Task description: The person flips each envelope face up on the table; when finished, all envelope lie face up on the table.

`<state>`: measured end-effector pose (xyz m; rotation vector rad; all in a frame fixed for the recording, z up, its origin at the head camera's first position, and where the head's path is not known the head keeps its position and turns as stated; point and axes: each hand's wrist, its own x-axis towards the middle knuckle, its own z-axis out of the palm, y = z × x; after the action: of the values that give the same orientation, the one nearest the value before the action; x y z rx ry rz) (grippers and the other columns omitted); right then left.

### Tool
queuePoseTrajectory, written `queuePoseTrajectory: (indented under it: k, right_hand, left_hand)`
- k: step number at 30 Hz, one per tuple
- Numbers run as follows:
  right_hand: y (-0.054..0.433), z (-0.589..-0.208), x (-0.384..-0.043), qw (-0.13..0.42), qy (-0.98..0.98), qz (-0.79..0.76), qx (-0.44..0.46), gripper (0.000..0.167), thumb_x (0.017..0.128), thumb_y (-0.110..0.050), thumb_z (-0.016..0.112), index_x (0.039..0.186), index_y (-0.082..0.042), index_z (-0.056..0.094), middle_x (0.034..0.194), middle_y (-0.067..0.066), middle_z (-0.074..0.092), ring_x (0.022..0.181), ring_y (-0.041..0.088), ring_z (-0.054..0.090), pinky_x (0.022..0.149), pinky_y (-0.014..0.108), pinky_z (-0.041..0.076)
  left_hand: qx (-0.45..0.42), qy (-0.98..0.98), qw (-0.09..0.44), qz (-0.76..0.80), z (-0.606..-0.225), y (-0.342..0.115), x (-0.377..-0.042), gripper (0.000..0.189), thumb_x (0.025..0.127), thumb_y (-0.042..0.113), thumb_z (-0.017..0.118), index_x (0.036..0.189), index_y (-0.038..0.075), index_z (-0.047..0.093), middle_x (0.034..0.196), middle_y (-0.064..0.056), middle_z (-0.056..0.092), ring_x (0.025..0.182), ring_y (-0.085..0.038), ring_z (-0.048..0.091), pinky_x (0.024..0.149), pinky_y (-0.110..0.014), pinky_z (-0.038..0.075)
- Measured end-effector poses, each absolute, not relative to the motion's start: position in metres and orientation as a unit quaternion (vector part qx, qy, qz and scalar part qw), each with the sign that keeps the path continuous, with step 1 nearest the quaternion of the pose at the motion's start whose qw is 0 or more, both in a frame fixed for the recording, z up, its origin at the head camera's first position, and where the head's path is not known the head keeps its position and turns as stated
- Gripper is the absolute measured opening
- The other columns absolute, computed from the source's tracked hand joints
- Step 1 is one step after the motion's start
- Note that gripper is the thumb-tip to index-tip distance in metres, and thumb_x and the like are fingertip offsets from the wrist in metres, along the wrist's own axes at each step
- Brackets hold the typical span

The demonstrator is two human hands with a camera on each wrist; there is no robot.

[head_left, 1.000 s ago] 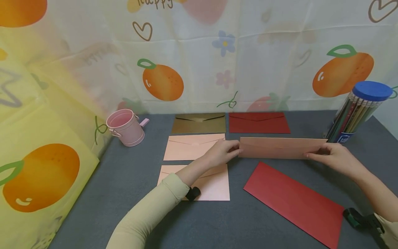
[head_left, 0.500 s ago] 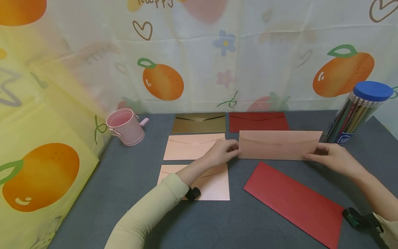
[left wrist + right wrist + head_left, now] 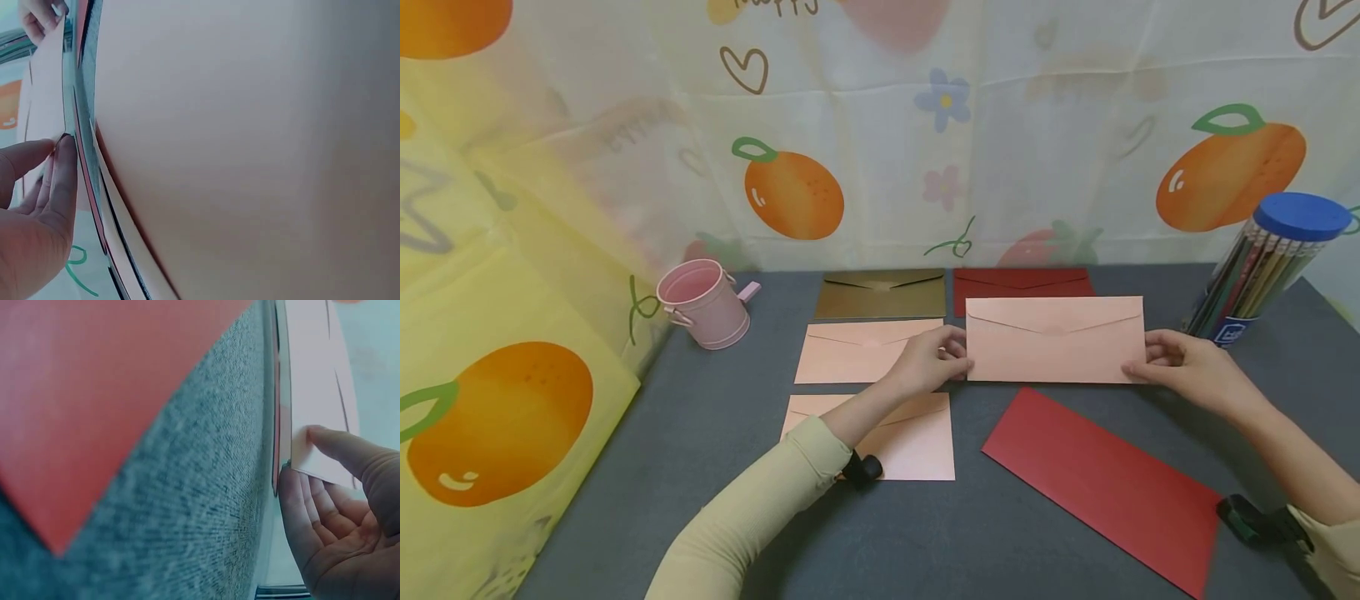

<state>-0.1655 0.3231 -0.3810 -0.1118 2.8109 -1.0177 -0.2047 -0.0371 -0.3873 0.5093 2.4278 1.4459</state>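
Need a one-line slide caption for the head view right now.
Left hand and right hand hold a pink envelope upright, flap side facing the camera, above a red envelope.

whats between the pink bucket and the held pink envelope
In the head view, between the pink bucket and the held pink envelope lie another pink envelope and the left hand.

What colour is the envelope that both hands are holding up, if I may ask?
The envelope is pale pink, clearest in the head view.
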Motion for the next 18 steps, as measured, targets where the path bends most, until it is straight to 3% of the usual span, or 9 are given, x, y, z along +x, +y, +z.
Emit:
queuePoseTrajectory:
  k: [8, 14, 18]
  right_hand:
    - [0.3188, -0.3819, -0.1699, 0.084, 0.936, -0.341, -0.036, 0.082, 0.089, -0.043, 0.071, 0.141, 0.011, 0.038, 0.109, 0.017, 0.063, 0.08, -0.006, 0.055, 0.069, 0.027, 0.045]
    - [0.3179, -0.3848, -0.171, 0.092, 0.938, -0.331, -0.043, 0.082, 0.089, -0.039, 0.071, 0.142, 0.013, 0.035, 0.112, 0.022, 0.061, 0.093, 0.021, 0.063, 0.07, 0.029, 0.046]
    - [0.3173, -0.3853, -0.1702, 0.1, 0.936, -0.334, -0.044, 0.083, 0.089, -0.039, 0.071, 0.143, 0.012, 0.034, 0.115, 0.023, 0.06, 0.098, 0.027, 0.062, 0.07, 0.029, 0.047]
  left_hand:
    - [0.141, 0.84, 0.139, 0.505, -0.3888, -0.0373, -0.2031, 0.058, 0.086, 0.005, 0.073, 0.14, 0.004, 0.049, 0.098, -0.007, 0.062, 0.08, -0.012, 0.065, 0.071, -0.022, 0.053]
    - [0.133, 0.846, 0.148, 0.494, -0.3904, -0.0377, -0.2031, 0.064, 0.085, 0.006, 0.075, 0.142, 0.005, 0.047, 0.102, -0.005, 0.062, 0.089, -0.013, 0.067, 0.075, -0.023, 0.052]
    - [0.131, 0.848, 0.153, 0.49, -0.3914, -0.0374, -0.2029, 0.065, 0.083, 0.005, 0.076, 0.141, 0.004, 0.048, 0.105, -0.006, 0.063, 0.09, -0.015, 0.068, 0.073, -0.023, 0.052]
